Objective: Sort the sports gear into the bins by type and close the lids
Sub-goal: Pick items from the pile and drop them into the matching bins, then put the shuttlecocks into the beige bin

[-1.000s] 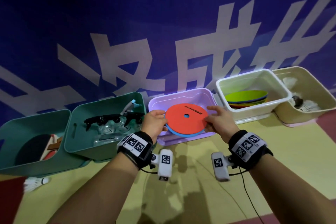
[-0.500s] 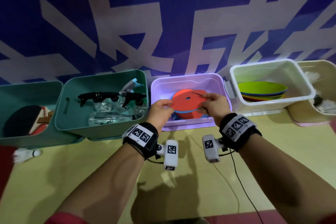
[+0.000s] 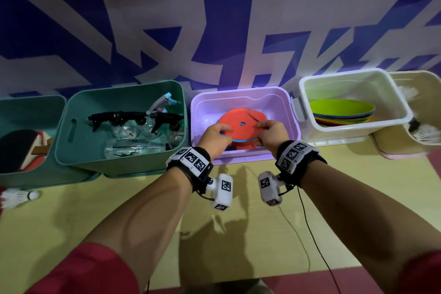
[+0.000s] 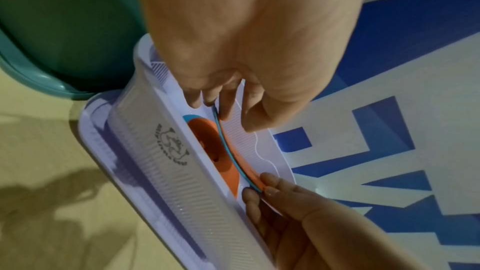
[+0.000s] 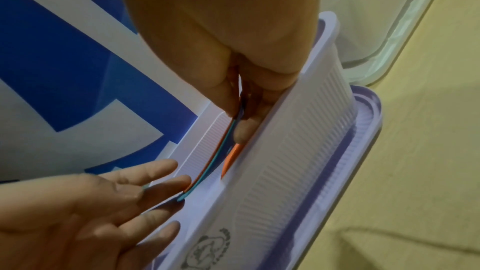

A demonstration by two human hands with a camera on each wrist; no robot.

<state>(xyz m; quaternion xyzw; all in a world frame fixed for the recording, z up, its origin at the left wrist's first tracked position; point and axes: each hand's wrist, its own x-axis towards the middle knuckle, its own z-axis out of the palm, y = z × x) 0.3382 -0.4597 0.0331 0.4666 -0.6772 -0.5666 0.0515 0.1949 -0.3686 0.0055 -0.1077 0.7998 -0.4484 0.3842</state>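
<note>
While pinched, flat orange disc (image 3: 241,124), blue-edged.

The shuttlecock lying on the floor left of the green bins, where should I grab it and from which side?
Judging from the head view, the shuttlecock lies on its side on the floor, white feather skirt toward the left, rounded cork tip toward the right. Probably best to come from above and pinch the firm cork end, since the feathers look easy to crush. The left hand is nearer, but it grips the orange disc.
</note>
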